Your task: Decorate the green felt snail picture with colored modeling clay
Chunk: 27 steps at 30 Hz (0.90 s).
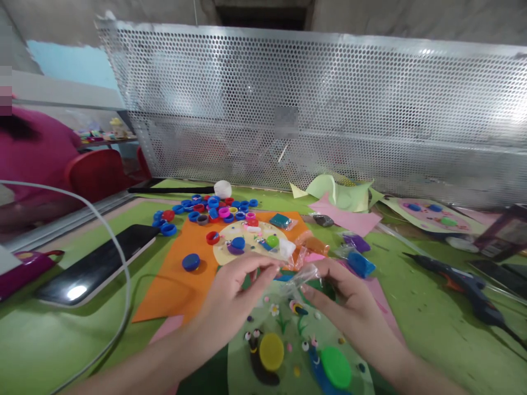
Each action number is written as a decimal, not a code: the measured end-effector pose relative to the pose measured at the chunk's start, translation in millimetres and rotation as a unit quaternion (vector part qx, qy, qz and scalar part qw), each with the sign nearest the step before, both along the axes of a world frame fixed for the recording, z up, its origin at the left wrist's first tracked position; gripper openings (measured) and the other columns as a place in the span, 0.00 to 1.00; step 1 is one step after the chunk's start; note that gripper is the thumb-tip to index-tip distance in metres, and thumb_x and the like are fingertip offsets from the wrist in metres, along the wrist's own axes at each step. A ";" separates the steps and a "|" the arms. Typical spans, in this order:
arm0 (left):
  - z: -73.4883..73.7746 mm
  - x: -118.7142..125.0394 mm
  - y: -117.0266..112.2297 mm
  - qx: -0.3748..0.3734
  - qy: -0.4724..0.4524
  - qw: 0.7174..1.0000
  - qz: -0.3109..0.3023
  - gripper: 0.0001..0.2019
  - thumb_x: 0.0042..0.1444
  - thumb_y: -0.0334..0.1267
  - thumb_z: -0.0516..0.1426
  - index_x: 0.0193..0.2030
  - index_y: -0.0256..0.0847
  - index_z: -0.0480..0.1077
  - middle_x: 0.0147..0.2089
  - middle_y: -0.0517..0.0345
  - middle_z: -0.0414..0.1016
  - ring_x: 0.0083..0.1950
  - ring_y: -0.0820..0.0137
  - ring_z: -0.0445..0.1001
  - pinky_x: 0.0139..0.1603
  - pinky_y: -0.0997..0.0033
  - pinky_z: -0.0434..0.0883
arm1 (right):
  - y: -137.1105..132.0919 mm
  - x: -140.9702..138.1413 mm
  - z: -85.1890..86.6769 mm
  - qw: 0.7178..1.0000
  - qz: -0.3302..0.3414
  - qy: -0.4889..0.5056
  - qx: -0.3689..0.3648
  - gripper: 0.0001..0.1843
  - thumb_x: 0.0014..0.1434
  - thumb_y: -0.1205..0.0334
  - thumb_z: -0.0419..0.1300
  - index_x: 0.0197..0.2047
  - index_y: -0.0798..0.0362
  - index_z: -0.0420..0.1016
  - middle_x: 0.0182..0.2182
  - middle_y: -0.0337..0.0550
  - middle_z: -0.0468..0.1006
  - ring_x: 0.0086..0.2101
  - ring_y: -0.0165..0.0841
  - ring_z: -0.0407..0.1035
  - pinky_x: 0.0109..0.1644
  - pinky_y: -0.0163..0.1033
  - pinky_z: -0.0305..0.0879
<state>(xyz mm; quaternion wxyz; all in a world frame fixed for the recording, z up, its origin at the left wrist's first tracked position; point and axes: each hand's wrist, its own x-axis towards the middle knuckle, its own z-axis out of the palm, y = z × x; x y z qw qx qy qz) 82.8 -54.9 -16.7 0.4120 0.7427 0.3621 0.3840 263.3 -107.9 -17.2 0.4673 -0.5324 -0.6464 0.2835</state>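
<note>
My left hand (236, 296) and my right hand (343, 302) meet over a green paper sheet (288, 329), and both pinch a small clear plastic packet (298, 277) between their fingertips. What the packet contains I cannot make out. Below them the green sheet carries two snail figures, one with a yellow bottle cap (271, 351) as shell and one with a green cap (336, 366). Behind the hands lies an orange sheet (177, 274) bearing a pale round paper (251, 241) with caps and clay bits on it.
Several blue, red and pink bottle caps (206, 208) lie scattered at the back left. A black tablet (94, 266) and a white cable (119, 258) sit left. A glue gun (465, 285) lies right. Clay packets (358, 260), paper scraps and a perforated metal screen (313, 109) stand behind. A person in pink sits far left.
</note>
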 end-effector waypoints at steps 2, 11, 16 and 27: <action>0.6 -0.2 -0.9 0.033 -0.005 0.999 -0.012 0.06 0.56 0.41 0.57 0.40 0.51 0.73 0.41 0.62 0.75 0.42 0.69 0.72 0.41 0.71 0.67 | 0.6 0.1 1.1 1.000 -0.012 0.022 0.014 0.04 0.54 0.59 0.57 0.31 0.50 0.68 0.30 0.38 0.73 0.33 0.32 0.67 0.35 0.37 0.66; 0.2 -0.1 -3.2 0.186 0.067 0.978 -0.065 0.06 0.56 0.36 0.57 0.28 0.39 0.67 0.28 0.59 0.66 0.34 0.69 0.68 0.36 0.70 0.65 | 1.3 0.3 5.2 0.999 0.011 0.045 0.022 0.05 0.55 0.59 0.56 0.33 0.51 0.68 0.30 0.40 0.74 0.32 0.31 0.69 0.36 0.36 0.68; 1.8 1.5 -9.5 0.182 0.079 0.974 -0.108 0.09 0.58 0.32 0.53 0.26 0.39 0.64 0.28 0.59 0.64 0.34 0.70 0.66 0.36 0.71 0.64 | 2.1 1.5 5.2 0.999 -0.012 0.014 0.050 0.12 0.58 0.55 0.52 0.30 0.52 0.71 0.24 0.39 0.73 0.27 0.30 0.68 0.31 0.33 0.68; 2.5 0.4 -9.7 0.105 0.065 0.980 -0.157 0.11 0.59 0.31 0.51 0.24 0.40 0.62 0.27 0.61 0.62 0.32 0.72 0.64 0.33 0.74 0.62 | -2.3 -2.9 14.7 0.998 -0.017 -0.011 0.055 0.14 0.57 0.57 0.54 0.23 0.51 0.72 0.20 0.37 0.71 0.23 0.30 0.66 0.28 0.33 0.66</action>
